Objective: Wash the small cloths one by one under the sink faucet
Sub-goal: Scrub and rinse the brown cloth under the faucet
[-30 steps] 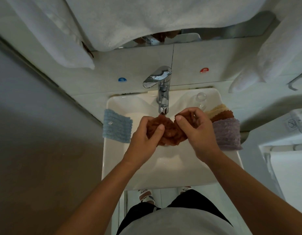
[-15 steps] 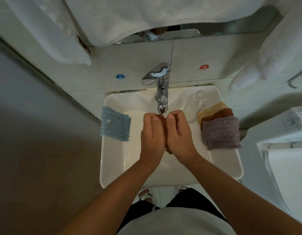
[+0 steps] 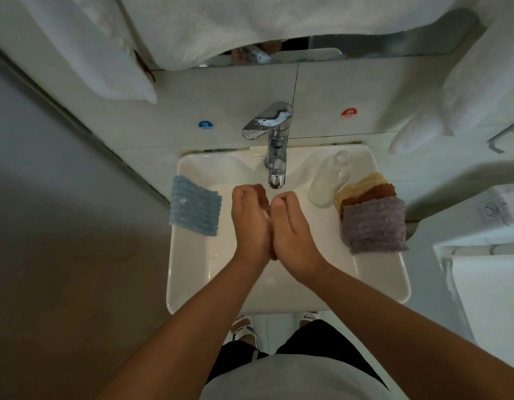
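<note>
Both hands, left hand [image 3: 250,220] and right hand [image 3: 293,226], now squeeze the balled-up brown cloth [image 3: 261,189] under the faucet [image 3: 274,157], wringing it, where it was spread open a second ago.

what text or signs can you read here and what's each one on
"COLD", under a Chinese character too blurred to read: blue round sticker on the wall tile.
"HOT", under a blurred character: red round sticker on the tile.
"SENMA": slipper strap.
Crossed-circle sign, no words legible: white fixture.

Sink [image 3: 281,298] rim: blue cloth [image 3: 194,205], bottle [image 3: 330,178], seemingly 3 cloths [image 3: 372,217].
</note>
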Demonstrator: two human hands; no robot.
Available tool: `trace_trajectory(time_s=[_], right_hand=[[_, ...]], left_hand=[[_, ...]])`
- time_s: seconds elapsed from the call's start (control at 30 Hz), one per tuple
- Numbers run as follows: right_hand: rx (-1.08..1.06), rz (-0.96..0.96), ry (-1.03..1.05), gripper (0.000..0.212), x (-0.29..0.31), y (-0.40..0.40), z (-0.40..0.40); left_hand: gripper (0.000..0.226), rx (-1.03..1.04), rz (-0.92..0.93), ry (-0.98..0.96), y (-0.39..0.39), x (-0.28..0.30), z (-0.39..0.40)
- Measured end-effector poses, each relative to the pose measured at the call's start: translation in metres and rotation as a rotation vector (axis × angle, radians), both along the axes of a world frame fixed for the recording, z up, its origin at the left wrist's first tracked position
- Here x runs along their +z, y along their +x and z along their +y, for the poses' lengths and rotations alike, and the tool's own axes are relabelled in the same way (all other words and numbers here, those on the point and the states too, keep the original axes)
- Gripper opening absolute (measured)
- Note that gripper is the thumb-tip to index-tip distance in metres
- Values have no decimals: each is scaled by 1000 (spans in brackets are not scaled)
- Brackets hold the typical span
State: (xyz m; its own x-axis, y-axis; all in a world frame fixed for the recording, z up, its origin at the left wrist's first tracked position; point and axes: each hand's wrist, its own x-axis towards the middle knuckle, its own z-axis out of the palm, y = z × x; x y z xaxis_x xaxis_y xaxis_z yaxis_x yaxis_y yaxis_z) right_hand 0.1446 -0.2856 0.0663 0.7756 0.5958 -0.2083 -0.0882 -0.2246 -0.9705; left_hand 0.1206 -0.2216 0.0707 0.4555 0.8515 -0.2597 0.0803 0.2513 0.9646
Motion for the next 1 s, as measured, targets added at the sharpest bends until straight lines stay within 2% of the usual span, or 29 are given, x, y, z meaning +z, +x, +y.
trace_trajectory(time_s=[0.17,0.3,0.47,0.6,0.73,0.8,0.87,0.93,1.0], right_hand=[[-162,116,0,25,-3,19,5],[-9,76,-14,25,-7,4,4],[-197,148,-24,25,-10,25,6],[2,34,-58,24,-12,7,3],[-152,69,-115,22,-16,30,5],[-114,66,-125,21,-15,25,5],[2,131,-57,16,-14,13,1],[35,280,82,3,-13,13,-6],[-33,401,213,25,-17,20,-15]], left_hand=[[18,-178,-1,44,-5,-5,-10],[17,-69,12,19,4,-9,9],[16,-271,86,-68,-7,-16,-9],[11,-115,90,-115,-3,-21,5],[19,-174,98,-144,-3,-24,-19],[22,-114,95,-159,4,-21,-11],[21,7,96,-176,8,-16,4],[26,67,72,-218,6,-18,12],[41,57,5,-276,-1,-18,10]])
